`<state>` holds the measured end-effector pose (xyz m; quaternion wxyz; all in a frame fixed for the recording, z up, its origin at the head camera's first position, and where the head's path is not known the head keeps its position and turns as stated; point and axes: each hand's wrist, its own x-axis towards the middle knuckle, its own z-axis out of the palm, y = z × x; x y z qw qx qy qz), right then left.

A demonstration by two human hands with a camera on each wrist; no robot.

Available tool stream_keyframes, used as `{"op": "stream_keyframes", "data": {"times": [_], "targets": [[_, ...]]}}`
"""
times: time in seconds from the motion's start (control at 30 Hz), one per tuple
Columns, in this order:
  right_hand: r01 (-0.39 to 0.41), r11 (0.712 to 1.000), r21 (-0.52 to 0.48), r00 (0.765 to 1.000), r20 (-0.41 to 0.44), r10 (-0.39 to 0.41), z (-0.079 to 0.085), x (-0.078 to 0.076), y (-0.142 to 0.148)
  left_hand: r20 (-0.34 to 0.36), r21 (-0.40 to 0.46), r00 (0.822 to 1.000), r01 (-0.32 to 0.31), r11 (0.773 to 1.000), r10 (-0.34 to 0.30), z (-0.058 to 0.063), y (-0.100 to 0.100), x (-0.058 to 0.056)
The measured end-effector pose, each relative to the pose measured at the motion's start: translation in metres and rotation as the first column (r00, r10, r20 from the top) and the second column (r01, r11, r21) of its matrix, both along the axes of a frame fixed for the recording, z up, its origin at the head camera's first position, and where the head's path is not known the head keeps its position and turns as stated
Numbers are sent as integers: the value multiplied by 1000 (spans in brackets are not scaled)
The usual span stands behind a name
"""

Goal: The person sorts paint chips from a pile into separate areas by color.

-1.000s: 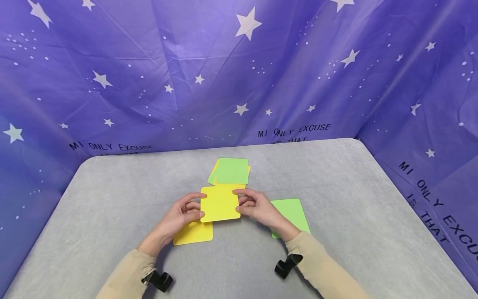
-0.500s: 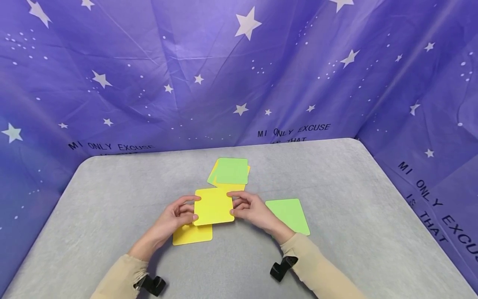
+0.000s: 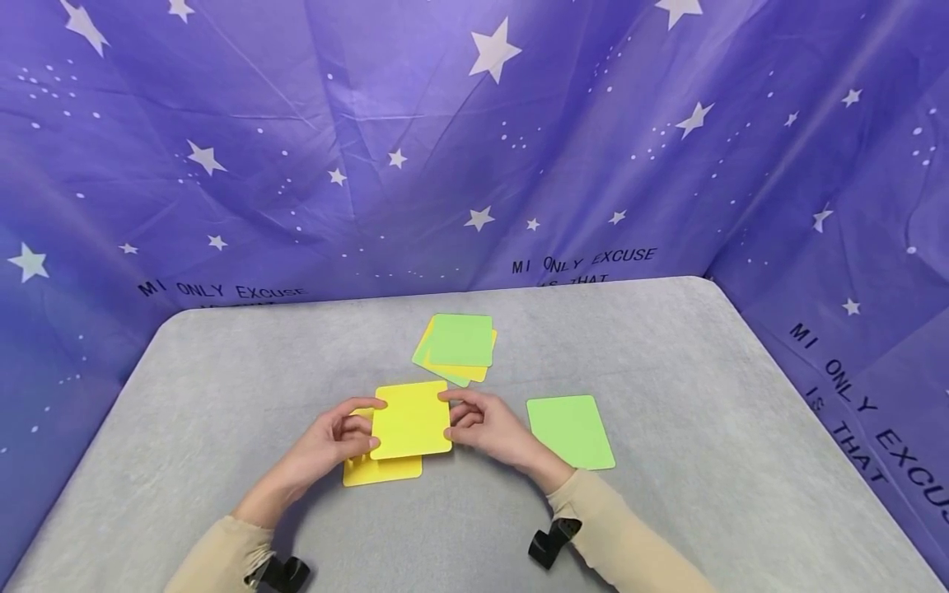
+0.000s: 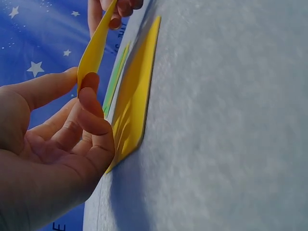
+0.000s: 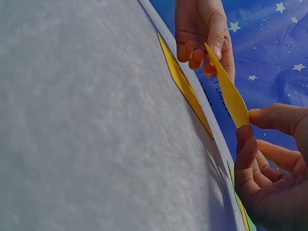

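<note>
Between my two hands a square yellow card [image 3: 411, 420] is held up above the table, pinched at its side edges. My left hand [image 3: 326, 441] grips its left edge, thumb on one face and fingers on the other. On the opposite edge my right hand [image 3: 493, 428] pinches it the same way. Both wrist views show the held card [image 4: 98, 48] edge-on, slightly bowed and apart from the table. Below it another yellow card [image 3: 385, 471] lies flat, partly covered by the held one in the head view and shaded by the hands.
Farther back lies a loose pile of green and yellow cards, a green card [image 3: 461, 339] on top. To the right, a single green card [image 3: 571, 432] rests on the grey table [image 3: 704, 395]. A purple star-printed cloth [image 3: 415, 123] hangs behind the table.
Both hands have carried the yellow card left and toward the near side, away from the pile, until it overlaps the lying yellow card in view. The cards on the table have not moved.
</note>
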<state>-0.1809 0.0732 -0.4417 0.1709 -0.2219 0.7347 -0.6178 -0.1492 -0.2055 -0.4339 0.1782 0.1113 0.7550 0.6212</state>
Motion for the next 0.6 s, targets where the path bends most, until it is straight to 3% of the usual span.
{"op": "stream_keyframes", "data": {"times": [0.27,0.6], "targets": [[-31,996,81,998,-52,36,-1,4,-5,-33,-57,998,53,997,-55,-4,-6,3],[-49,987,153,992,-107,66,-3,8,-18,-75,-108,996,49,993,-57,-4,-16,8]]}}
